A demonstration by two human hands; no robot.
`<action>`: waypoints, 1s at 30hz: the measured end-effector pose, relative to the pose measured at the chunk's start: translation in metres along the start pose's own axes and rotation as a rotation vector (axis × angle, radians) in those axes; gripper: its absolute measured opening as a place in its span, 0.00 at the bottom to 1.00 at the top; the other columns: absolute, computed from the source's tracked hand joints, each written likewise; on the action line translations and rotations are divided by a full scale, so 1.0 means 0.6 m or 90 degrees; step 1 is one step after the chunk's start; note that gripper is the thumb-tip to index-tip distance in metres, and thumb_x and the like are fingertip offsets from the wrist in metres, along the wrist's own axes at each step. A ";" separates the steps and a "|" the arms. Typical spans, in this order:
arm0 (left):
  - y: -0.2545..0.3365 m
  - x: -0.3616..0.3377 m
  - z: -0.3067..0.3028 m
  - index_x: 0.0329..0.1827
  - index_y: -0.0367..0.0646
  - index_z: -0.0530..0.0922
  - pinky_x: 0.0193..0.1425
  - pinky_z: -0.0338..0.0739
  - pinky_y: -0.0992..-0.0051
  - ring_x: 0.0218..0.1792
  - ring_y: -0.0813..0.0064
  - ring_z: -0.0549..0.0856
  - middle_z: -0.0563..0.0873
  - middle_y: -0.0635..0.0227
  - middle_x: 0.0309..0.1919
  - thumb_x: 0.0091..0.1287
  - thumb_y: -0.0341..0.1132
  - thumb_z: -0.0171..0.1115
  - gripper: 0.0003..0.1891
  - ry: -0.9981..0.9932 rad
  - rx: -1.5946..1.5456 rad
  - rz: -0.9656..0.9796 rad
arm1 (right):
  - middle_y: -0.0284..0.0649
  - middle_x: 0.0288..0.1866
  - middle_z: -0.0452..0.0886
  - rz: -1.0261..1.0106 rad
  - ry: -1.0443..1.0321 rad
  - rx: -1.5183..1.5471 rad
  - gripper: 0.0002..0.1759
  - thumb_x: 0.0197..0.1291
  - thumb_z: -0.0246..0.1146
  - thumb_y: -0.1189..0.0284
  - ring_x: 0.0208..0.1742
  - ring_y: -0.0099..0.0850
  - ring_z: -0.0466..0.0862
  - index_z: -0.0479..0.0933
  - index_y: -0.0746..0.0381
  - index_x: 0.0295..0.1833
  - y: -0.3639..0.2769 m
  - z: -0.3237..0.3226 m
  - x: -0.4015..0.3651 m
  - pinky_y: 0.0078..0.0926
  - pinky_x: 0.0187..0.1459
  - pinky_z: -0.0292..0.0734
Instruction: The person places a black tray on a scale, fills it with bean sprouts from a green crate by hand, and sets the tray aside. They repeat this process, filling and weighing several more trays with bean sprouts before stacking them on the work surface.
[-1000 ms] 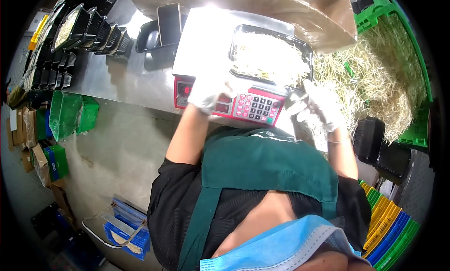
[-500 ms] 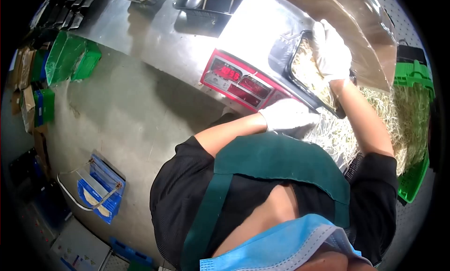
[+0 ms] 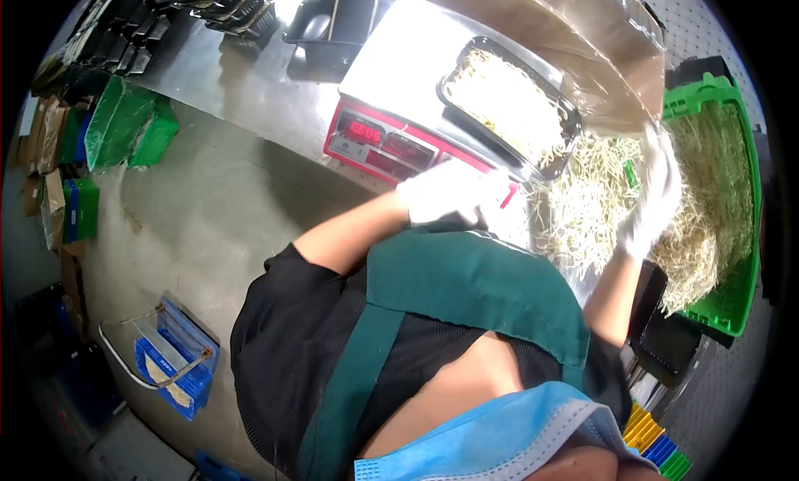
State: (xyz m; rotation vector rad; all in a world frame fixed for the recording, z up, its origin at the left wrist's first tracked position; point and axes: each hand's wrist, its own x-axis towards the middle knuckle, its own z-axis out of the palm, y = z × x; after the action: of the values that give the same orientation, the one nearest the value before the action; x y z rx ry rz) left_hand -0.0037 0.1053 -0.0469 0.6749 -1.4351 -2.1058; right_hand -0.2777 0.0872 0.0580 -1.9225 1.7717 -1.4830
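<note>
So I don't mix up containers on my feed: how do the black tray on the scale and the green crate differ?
The black tray is small; the green crate is much larger.
The tray sits on the scale; the crate is beside it, at the right.
The tray's sprouts lie mostly within its rim; the crate's spread out past its edge.
Both hold pale sprouts.

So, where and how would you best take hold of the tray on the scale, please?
I'd grip the tray by its two long rims, coming from the near and far sides: they stand above the scale, and sprouts fill the open top.
</note>
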 end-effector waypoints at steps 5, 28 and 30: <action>-0.029 0.049 0.022 0.36 0.36 0.83 0.39 0.78 0.78 0.27 0.75 0.85 0.87 0.65 0.27 0.68 0.52 0.55 0.23 0.154 0.316 -0.044 | 0.49 0.58 0.78 0.466 0.078 0.198 0.24 0.69 0.54 0.61 0.56 0.39 0.79 0.70 0.68 0.61 0.170 -0.078 -0.177 0.32 0.58 0.69; 0.055 -0.252 -0.570 0.64 0.42 0.68 0.60 0.69 0.71 0.55 0.63 0.79 0.79 0.60 0.54 0.55 0.37 0.63 0.31 1.369 0.082 0.108 | 0.39 0.49 0.82 0.438 -0.090 0.091 0.21 0.69 0.53 0.60 0.40 0.21 0.80 0.71 0.62 0.60 0.040 0.072 -0.138 0.14 0.39 0.72; 0.058 -0.257 -0.584 0.65 0.42 0.66 0.60 0.68 0.71 0.56 0.64 0.78 0.78 0.59 0.56 0.55 0.37 0.63 0.32 1.309 0.058 0.140 | 0.40 0.48 0.82 0.434 -0.087 0.082 0.21 0.69 0.53 0.60 0.40 0.21 0.80 0.71 0.62 0.60 0.035 0.082 -0.134 0.14 0.39 0.72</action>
State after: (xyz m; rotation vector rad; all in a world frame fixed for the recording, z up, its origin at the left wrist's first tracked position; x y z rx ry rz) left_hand 0.3431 -0.0480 -0.1083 1.7083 -0.2447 -0.3203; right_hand -0.2431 0.1226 -0.0249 -1.1395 1.9288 -1.1470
